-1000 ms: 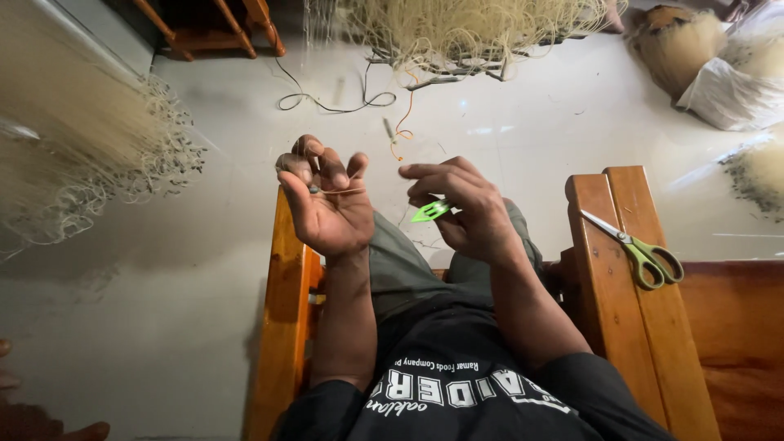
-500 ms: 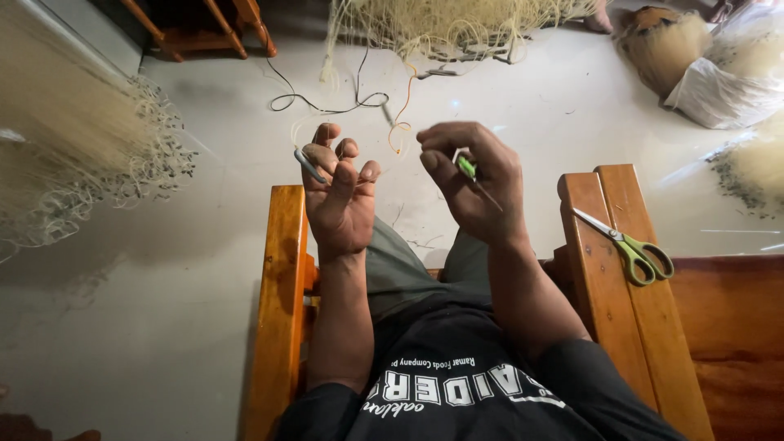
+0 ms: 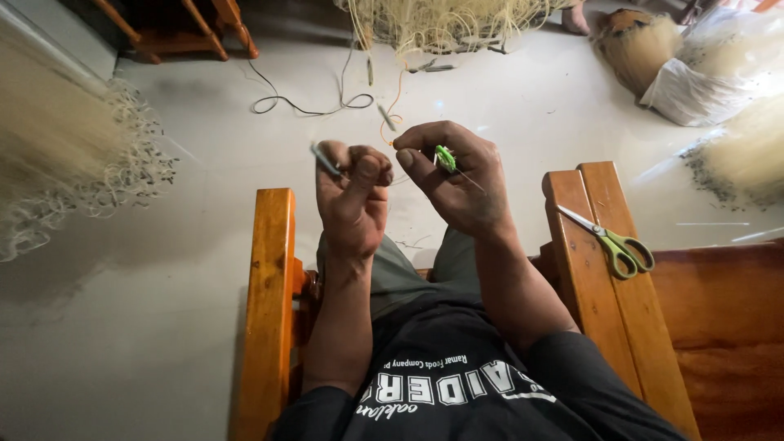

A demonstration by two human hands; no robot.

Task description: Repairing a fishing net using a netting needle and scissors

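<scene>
The pale floor (image 3: 204,269) fills most of the view; a wooden chair, seen from above, carries the person, its left armrest (image 3: 265,310) at 7 o'clock and its broad right armrest (image 3: 596,278) at 4 o'clock; a big heap of pale netting (image 3: 57,163) lies at 9 o'clock, a second tangle of straw-coloured fibre (image 3: 445,20) at 12 o'clock, and white sacks with more fibre (image 3: 694,82) at 2 o'clock; a thin dark cord (image 3: 302,106) loops on the floor at 11 o'clock.

Both hands are raised near the centre, close together but apart; the left hand (image 3: 353,200) is curled almost to a fist, thumb up against the bent fingers, pinching a small grey sliver-like piece (image 3: 325,159) that sticks out at its upper left; the right hand (image 3: 457,175) is curled too, fingertips drawn together on a small bright green tool (image 3: 445,158), from which a thin dark pin or needle slants toward 4 o'clock across the back of the hand; a fine line seems to run between the hands, too thin to be sure of.

Green-handled scissors (image 3: 612,242) lie on the right armrest, blades shut and pointing to 10 o'clock, well apart from both hands.
</scene>
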